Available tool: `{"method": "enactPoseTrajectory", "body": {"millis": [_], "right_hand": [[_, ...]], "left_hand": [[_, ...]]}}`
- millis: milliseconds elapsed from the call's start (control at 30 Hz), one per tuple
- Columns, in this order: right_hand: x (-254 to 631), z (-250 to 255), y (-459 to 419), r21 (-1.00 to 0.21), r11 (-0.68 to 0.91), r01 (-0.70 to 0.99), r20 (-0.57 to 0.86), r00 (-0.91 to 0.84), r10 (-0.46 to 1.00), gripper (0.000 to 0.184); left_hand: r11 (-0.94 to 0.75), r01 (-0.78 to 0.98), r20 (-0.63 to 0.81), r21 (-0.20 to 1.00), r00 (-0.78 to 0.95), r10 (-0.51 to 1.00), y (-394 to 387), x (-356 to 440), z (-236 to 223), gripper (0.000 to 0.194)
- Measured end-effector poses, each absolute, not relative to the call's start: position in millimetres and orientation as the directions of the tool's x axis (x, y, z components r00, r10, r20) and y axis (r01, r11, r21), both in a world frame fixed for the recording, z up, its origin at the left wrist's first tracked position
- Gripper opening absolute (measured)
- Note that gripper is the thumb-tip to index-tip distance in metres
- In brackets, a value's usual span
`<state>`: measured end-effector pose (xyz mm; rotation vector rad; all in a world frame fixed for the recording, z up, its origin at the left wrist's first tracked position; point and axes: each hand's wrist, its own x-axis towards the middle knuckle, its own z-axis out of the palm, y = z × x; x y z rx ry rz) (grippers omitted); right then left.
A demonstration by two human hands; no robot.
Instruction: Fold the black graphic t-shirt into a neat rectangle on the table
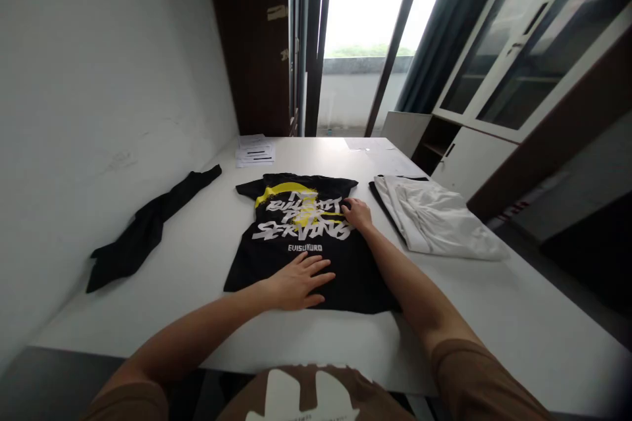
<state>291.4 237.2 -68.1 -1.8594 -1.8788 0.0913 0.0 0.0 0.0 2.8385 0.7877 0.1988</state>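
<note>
A black T-shirt [345,276] with white lettering and a yellow print lies spread on the white table, its collar end away from me. My left hand [301,279] rests flat on its lower part, fingers apart, just below the small "EVISUKURO" print. Against the right side of the lettering lies my right hand [358,214], open, its fingers slightly bent on the cloth. Neither hand grasps anything that I can see. The shirt's right sleeve spreads just beyond the right hand.
A crumpled black garment [143,230] lies at the left by the wall. Folded white clothing [434,217] sits on black cloth at the right. Papers [255,152] lie at the table's [306,154] far left corner. Glass-door cabinets [518,46] stand at the right.
</note>
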Motion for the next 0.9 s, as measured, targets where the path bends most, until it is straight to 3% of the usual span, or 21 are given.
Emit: {"method": "enactPoseTrajectory", "body": {"millis": [633,800,900], "right_hand": [[286.5,-66.0,234.3,-0.365,0.136,0.921,0.289,-0.027,0.957,0.049],[284.9,-63.6,231.9,-0.388,0.154,0.908,0.303,-0.032,0.952,0.043],[285.2,-63.5,231.6,-0.395,0.152,0.906,0.306,-0.026,0.952,0.042]], "left_hand": [[-0.889,0.438,0.094,0.132,0.887,0.452,-3.3,4.6,20.5,0.064],[-0.894,0.441,0.058,0.076,0.893,0.446,-2.4,8.1,20.8,0.022],[-0.900,0.434,0.048,0.050,0.899,0.436,-1.6,8.4,20.3,0.011]]}}
